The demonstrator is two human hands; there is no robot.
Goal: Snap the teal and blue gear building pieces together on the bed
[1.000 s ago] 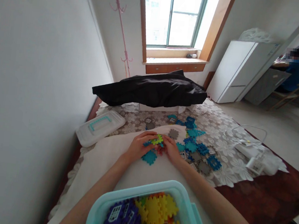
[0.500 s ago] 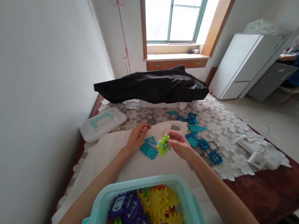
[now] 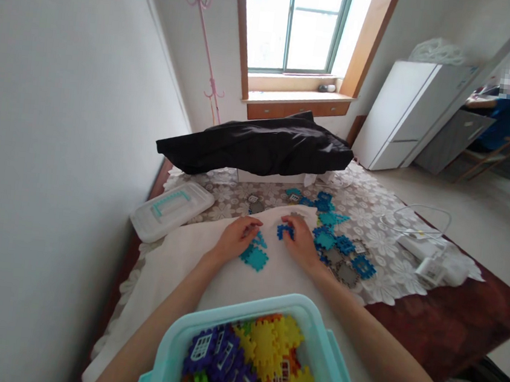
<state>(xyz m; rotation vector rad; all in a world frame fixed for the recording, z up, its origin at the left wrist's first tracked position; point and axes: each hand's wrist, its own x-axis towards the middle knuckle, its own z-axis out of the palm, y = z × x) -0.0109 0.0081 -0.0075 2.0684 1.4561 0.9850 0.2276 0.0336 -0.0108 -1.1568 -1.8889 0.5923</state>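
Right hand [image 3: 299,240] now pinches a blue piece [image 3: 283,231], its lime piece gone. Nearest, the bin [image 3: 243,307] holds yellow pieces [image 3: 268,347]; beyond, the left hand [image 3: 235,239] curls by turquoise pieces [image 3: 256,258], hold unclear; loose pieces [image 3: 345,245] lie unboxed toward the surface's [image 3: 451,315] right edge.

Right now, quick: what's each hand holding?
Left hand: curled by the teal pieces; grip can't be told.
Right hand: holding a blue piece.

A dark red-brown table [image 3: 431,337] bears a floral tablecloth [image 3: 398,279], with 1 white cloth [image 3: 174,261] spread over part of it. Turquoise pieces [image 3: 256,258] lie on the white cloth; blue and grey pieces [image 3: 363,267] scatter rightward. A translucent lid [image 3: 171,211] lies left, a turquoise tub [image 3: 247,310] nearest.
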